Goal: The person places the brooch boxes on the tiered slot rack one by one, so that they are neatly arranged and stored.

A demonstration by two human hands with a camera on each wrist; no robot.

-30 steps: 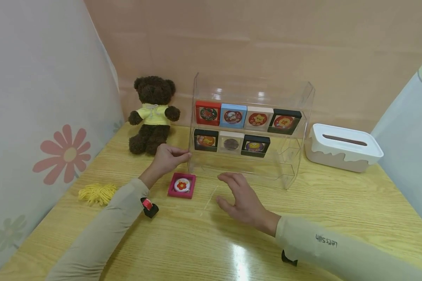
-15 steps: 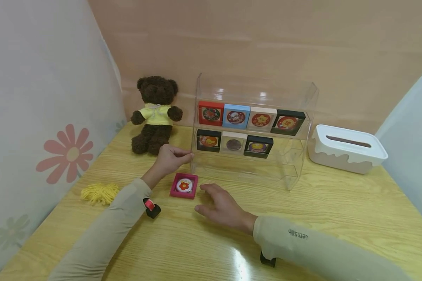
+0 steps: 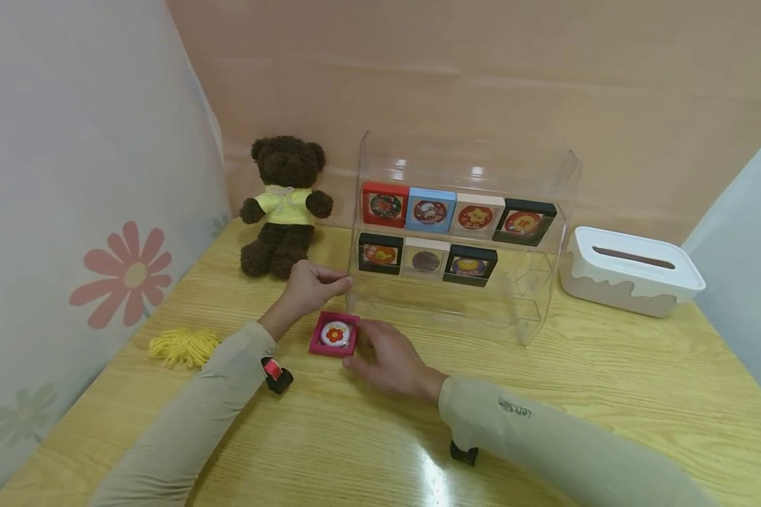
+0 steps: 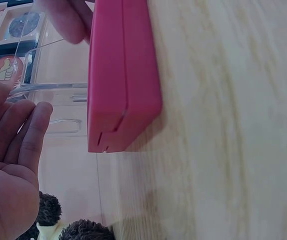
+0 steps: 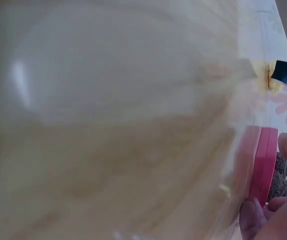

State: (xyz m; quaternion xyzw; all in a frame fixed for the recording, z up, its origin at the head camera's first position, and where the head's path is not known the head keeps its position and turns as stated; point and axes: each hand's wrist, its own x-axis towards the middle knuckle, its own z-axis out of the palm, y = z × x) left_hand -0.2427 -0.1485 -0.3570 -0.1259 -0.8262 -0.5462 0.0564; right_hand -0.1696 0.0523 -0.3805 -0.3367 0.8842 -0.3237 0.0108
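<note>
At the front left edge of a clear acrylic display rack [image 3: 444, 299], my left hand [image 3: 308, 287] pinches the panel between thumb and fingers; the left wrist view has the same fingers [image 4: 27, 125] at the clear edge. A pink square display box [image 3: 313, 345] lies flat on the table, framing a round badge [image 3: 335, 334] with a red flower. My right hand [image 3: 390, 359] is at the box's right side, fingers relaxed, thumb by its near corner. In the right wrist view, fingertips [image 5: 253, 215] are right at one end of the pink box [image 5: 264, 162].
Several framed badges stand on two tiers of the rack, among them a red box [image 3: 368, 204] and a blue box [image 3: 432, 193]. A brown teddy bear [image 3: 285, 211] sits left, yellow yarn [image 3: 184, 347] lies nearer, and a tissue box [image 3: 634, 271] stands right.
My right hand has moved left across the table to the pink box's right side. The left hand keeps its pinch on the rack's edge. The view has shifted slightly.
</note>
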